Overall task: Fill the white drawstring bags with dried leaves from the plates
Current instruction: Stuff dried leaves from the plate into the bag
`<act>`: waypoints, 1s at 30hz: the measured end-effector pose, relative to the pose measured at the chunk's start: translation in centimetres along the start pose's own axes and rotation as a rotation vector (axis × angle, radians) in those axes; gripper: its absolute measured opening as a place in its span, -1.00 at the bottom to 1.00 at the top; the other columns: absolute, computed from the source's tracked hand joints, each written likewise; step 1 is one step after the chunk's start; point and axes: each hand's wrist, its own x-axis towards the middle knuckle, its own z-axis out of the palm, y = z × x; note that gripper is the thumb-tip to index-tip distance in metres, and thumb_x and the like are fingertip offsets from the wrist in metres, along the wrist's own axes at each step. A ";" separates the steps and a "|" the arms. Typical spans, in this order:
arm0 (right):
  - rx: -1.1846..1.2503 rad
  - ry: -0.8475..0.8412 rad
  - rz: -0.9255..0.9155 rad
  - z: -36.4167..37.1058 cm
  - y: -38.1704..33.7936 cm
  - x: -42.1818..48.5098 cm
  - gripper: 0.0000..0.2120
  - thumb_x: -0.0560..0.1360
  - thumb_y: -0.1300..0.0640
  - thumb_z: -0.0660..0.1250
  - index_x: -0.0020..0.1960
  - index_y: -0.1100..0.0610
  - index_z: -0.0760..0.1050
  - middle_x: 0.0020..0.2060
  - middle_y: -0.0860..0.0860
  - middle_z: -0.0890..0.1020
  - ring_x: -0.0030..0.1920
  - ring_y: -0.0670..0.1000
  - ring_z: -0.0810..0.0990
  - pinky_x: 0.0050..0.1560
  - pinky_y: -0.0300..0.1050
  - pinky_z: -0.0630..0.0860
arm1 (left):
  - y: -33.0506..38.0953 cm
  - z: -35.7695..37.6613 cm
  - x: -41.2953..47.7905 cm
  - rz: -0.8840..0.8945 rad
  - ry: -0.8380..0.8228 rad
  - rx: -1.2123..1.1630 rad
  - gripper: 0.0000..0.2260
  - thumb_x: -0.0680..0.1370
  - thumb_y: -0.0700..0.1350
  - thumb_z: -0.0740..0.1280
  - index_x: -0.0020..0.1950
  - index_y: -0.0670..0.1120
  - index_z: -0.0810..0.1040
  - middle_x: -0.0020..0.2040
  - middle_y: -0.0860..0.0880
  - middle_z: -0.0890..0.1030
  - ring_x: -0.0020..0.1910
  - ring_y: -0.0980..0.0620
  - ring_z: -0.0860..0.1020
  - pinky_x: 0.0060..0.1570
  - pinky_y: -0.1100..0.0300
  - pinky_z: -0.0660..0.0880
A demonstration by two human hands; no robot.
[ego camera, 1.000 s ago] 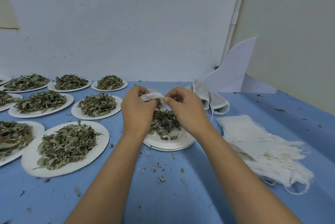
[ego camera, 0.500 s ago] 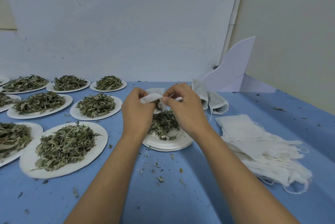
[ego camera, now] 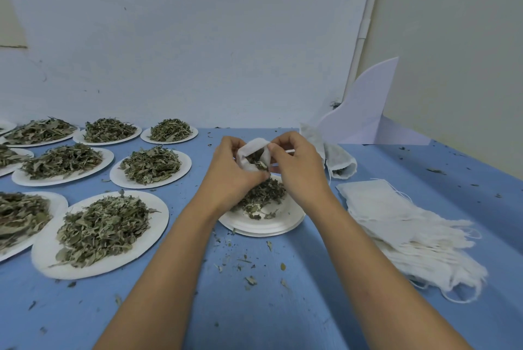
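Observation:
A small white drawstring bag [ego camera: 250, 151] is held up over a white plate [ego camera: 278, 225] that carries a small heap of dried leaves [ego camera: 264, 197]. My left hand [ego camera: 230, 171] grips the bag's left side from below. My right hand [ego camera: 295, 167] pinches the right edge of the bag's mouth. The mouth is spread open toward me and dark leaves show inside it.
Several plates heaped with dried leaves [ego camera: 104, 228] cover the left of the blue table [ego camera: 268, 307]. A stack of empty white bags [ego camera: 407, 230] lies at the right. Filled bags [ego camera: 336, 157] lie behind my right hand, beside a white card [ego camera: 365, 112] against the wall. Leaf crumbs litter the table.
The bag's mouth, pinched flat between both hands a second ago, is now pulled open and shows leaves inside. Both hands stayed above the plate.

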 end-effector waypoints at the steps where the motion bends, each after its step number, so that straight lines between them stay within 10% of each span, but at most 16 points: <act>1: 0.005 -0.003 0.011 0.0 0.0 0.0 -0.85 0.54 0.21 0.25 -0.19 0.06 0.48 -0.23 -0.09 0.57 -0.06 0.07 0.61 0.06 0.12 0.56 | -0.1 0.1 -0.1 0.015 0.003 0.035 -0.56 0.33 -0.19 0.53 -0.01 0.07 0.33 0.07 -0.02 0.46 -0.13 0.18 0.46 -0.27 0.40 0.36; 30: -0.048 -0.152 -0.114 0.3 -0.3 -0.5 -0.86 0.54 0.17 0.28 -0.19 0.03 0.48 -0.23 -0.06 0.60 -0.15 0.02 0.57 -0.12 -0.16 0.46 | -0.5 -0.1 -0.1 0.080 0.437 0.101 -0.73 0.45 -0.27 0.34 -0.32 -0.05 0.30 -0.39 0.02 0.37 -0.41 0.08 0.26 -0.49 0.33 0.24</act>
